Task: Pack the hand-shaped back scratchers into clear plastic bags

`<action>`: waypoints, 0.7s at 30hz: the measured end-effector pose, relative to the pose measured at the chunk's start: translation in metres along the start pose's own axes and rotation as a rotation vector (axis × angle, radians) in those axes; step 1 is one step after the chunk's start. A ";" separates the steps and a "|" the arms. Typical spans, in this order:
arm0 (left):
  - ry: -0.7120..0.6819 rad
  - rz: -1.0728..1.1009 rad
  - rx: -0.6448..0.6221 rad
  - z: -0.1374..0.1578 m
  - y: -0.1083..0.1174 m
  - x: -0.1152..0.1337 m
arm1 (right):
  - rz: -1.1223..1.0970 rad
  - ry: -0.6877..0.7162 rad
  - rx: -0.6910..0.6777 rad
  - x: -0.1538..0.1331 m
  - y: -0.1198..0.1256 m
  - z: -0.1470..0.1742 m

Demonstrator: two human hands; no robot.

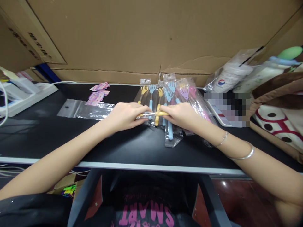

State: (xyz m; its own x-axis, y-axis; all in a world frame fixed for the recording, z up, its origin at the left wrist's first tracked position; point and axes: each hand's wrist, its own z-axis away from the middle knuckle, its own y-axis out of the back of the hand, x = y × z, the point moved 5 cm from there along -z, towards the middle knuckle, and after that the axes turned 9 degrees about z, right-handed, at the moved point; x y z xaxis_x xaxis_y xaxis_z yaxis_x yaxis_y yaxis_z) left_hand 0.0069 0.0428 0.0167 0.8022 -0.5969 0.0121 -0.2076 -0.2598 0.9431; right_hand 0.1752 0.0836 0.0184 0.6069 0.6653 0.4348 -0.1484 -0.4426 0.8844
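My left hand [127,115] and my right hand [182,114] are both closed on one yellow back scratcher [162,113], held crosswise above the table. The fingers of my right hand wrap its yellow handle. A yellow part and a shiny middle section show by my left fingers, and the rest is hidden. Just behind and beneath my hands lie several back scratchers [170,130] in clear bags, with yellow, blue, purple and pink claw heads. Left of my left hand lies a flat clear plastic bag [94,109] with a hang hole.
Small pink-purple cards [98,94] lie behind the clear bag. A white power strip [30,99] is at the left. On the right are a phone [217,110], a bagged cup [230,78], a bottle [262,75] and a brown-and-white bag [274,116]. Cardboard [132,37] walls the back.
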 end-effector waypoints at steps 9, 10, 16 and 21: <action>-0.062 -0.006 0.033 0.002 -0.002 -0.001 | -0.031 -0.027 0.015 -0.011 0.008 0.004; -0.069 -0.001 0.041 0.002 -0.002 -0.001 | -0.037 -0.025 0.021 -0.014 0.010 0.006; -0.102 0.016 0.058 0.002 -0.003 0.003 | -0.083 -0.054 0.090 -0.019 0.015 0.008; -0.118 0.015 0.041 0.003 -0.006 0.008 | -0.159 -0.047 0.164 -0.020 0.015 0.009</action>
State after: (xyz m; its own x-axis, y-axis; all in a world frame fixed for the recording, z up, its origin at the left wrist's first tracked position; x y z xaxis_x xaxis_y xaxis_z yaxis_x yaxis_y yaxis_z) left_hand 0.0129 0.0377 0.0099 0.7278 -0.6856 -0.0153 -0.2438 -0.2796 0.9286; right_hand 0.1677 0.0584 0.0212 0.6490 0.7073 0.2803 0.0783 -0.4286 0.9001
